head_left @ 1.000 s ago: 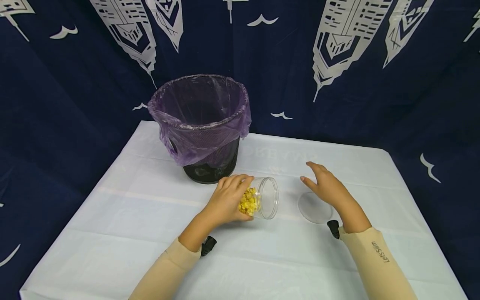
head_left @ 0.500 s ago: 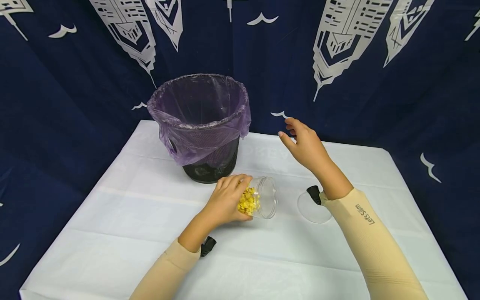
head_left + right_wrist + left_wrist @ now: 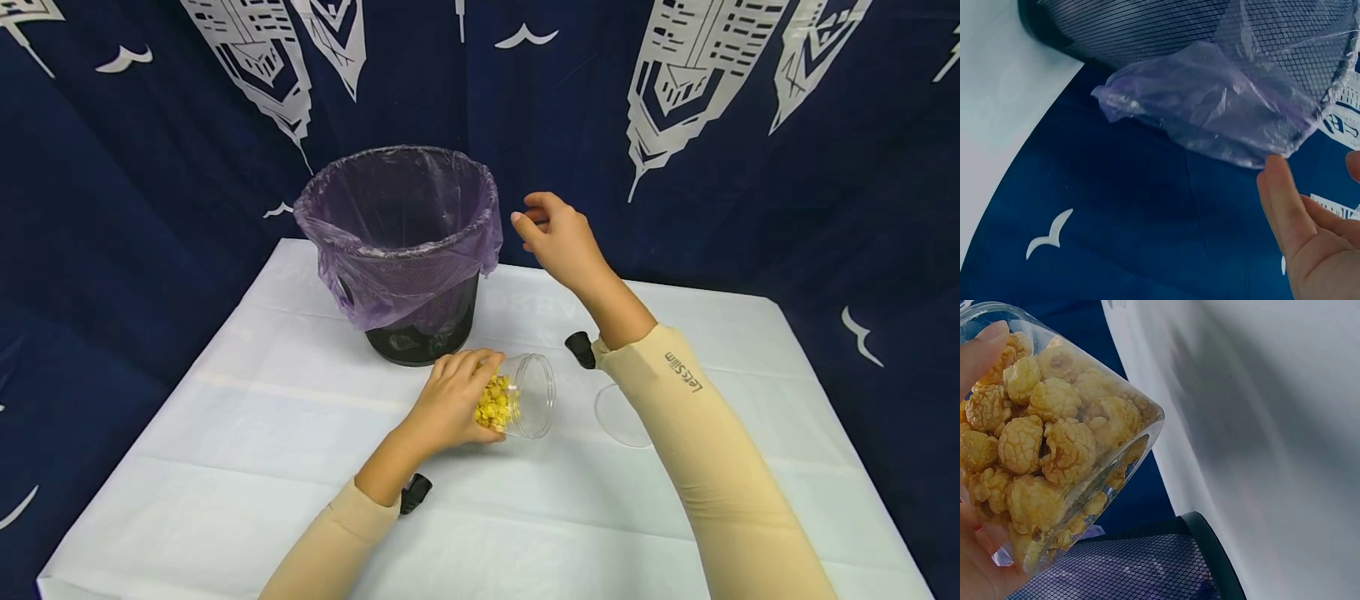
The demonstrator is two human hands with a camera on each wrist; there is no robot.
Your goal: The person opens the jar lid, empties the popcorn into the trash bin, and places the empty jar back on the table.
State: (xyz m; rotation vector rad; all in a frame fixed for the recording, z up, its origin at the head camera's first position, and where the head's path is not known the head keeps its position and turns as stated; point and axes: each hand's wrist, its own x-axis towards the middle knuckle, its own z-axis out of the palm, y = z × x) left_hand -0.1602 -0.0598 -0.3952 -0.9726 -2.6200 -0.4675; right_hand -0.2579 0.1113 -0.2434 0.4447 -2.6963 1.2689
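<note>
L hand (image 3: 450, 407) grips a clear jar (image 3: 532, 396) w/ yellow popcorn (image 3: 495, 403), tipped on its side nr the bin (image 3: 450, 325). R hand (image 3: 564, 242) is up by the bin, fingers a bit bent, w/ nothing in it. A clear lid (image 3: 617, 423) is on the tbl (image 3: 225, 467), R of jar.

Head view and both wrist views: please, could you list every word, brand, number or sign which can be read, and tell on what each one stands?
"LetsSlim", in small dark letters on the beige fabric right sleeve.
Too faint to read: pale letters on the white tablecloth, near its far edge.
No readable text on the clear cylindrical jar of yellow popcorn, nor anywhere else in the three views.
</note>
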